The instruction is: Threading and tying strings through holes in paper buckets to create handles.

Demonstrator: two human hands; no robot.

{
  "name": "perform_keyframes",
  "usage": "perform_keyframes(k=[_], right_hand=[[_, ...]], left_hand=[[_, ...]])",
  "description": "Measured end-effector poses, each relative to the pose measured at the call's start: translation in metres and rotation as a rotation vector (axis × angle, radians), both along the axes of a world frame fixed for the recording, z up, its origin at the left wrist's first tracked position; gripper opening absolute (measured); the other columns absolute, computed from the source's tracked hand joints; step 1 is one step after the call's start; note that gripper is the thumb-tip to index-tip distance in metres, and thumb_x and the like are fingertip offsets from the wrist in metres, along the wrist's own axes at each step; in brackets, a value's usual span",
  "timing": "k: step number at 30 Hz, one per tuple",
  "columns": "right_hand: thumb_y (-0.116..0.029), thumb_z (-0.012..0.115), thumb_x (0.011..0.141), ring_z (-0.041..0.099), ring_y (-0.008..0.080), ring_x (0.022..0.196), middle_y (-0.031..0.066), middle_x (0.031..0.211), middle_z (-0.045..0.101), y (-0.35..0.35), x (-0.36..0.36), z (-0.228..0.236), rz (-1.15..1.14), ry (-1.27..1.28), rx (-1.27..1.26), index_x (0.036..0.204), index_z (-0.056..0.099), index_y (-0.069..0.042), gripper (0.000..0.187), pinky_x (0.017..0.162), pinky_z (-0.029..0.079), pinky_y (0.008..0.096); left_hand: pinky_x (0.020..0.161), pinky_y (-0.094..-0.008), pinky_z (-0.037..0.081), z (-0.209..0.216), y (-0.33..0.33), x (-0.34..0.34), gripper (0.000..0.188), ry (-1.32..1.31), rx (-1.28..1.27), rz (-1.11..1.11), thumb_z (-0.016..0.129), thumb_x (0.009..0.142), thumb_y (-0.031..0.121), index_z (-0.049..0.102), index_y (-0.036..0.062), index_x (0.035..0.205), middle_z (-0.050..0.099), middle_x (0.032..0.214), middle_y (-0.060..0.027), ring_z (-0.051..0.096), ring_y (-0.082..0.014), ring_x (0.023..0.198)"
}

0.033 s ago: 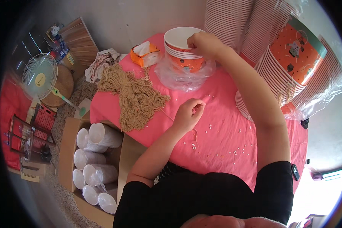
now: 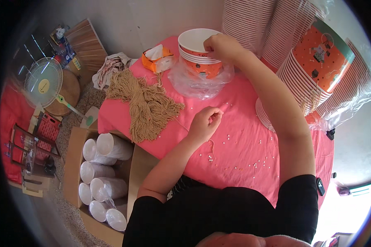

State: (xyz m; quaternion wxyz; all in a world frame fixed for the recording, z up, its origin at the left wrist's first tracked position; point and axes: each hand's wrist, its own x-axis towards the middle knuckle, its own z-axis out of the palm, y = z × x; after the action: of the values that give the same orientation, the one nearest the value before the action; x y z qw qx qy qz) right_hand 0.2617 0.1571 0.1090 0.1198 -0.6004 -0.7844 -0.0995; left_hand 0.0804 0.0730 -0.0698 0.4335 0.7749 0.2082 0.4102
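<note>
Nearest you, small beads (image 2: 239, 162) lie scattered loose over the pink tablecloth (image 2: 276, 164) toward the table's near edge, so much threading looks left to do. Your left hand (image 2: 205, 121) is curled shut, pinching a thin tan cord (image 2: 181, 123) that trails from the hank of tan cord (image 2: 146, 103) near the left edge. At the far edge, your right hand (image 2: 220, 46) grips the rim of the stacked paper bowls (image 2: 200, 51), orange and white, standing on crumpled clear plastic wrap (image 2: 193, 82).

Left hand (image 2: 205, 122) fingers curled, pinching; right hand (image 2: 221, 46) extended forward, grip closed.
</note>
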Motion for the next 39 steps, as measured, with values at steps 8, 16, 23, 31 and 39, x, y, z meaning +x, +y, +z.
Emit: perform_keyframes(k=[8,16,23,31,39], right_hand=[[-0.015,0.067,0.081,0.067,0.0323,0.081,0.0160,0.089,0.069,-0.027,0.013,0.029,-0.022,0.240,0.419,0.098,0.067,-0.004,0.020,0.072,0.053,0.0385],[-0.008,0.067,0.088,0.056,0.0089,0.064,0.0048,0.076,0.063,-0.136,0.005,0.066,0.126,0.605,0.530,0.101,0.062,0.002,0.017,0.062,0.050,0.0252],[-0.002,0.065,0.088,0.054,0.0017,0.078,-0.0039,0.085,0.060,-0.198,0.005,0.035,0.187,1.070,0.036,0.103,0.062,0.001,0.015,0.071,0.046,0.0180],[0.004,0.065,0.083,0.055,0.0047,0.078,-0.0008,0.087,0.063,-0.214,0.016,-0.018,0.064,1.001,0.058,0.101,0.063,0.000,0.019,0.070,0.045,0.0215],[0.006,0.068,0.077,0.062,0.0198,0.070,0.0102,0.086,0.063,-0.225,-0.018,-0.027,0.205,0.527,0.243,0.098,0.063,0.000,0.023,0.060,0.049,0.0298]], left_hand=[[0.066,-0.0263,0.048,-0.008,0.006,0.006,0.015,-0.110,-0.040,0.068,0.063,0.088,0.007,0.063,0.0019,0.102,0.065,0.089,-0.0076,0.062,-0.0137,0.076],[0.079,-0.0268,0.047,-0.003,0.029,-0.008,0.023,-0.427,-0.417,0.168,0.061,0.091,0.013,0.057,0.0041,0.113,0.061,0.098,-0.0026,0.057,-0.0113,0.092],[0.088,-0.0397,0.051,-0.017,0.058,-0.026,0.049,-0.905,-0.977,-0.311,0.040,0.099,0.046,0.052,0.0086,0.128,0.063,0.113,-0.0040,0.061,-0.0193,0.103],[0.113,-0.0410,0.027,0.004,0.029,-0.021,0.087,-0.487,-0.437,-0.317,0.045,0.091,0.066,0.023,0.0047,0.149,0.036,0.147,-0.0114,0.034,-0.0232,0.137],[0.107,-0.0381,0.037,-0.001,0.022,-0.023,0.121,-0.295,-0.554,-0.398,0.082,0.061,0.064,0.024,0.0020,0.147,0.040,0.142,-0.0086,0.040,-0.0184,0.131]])
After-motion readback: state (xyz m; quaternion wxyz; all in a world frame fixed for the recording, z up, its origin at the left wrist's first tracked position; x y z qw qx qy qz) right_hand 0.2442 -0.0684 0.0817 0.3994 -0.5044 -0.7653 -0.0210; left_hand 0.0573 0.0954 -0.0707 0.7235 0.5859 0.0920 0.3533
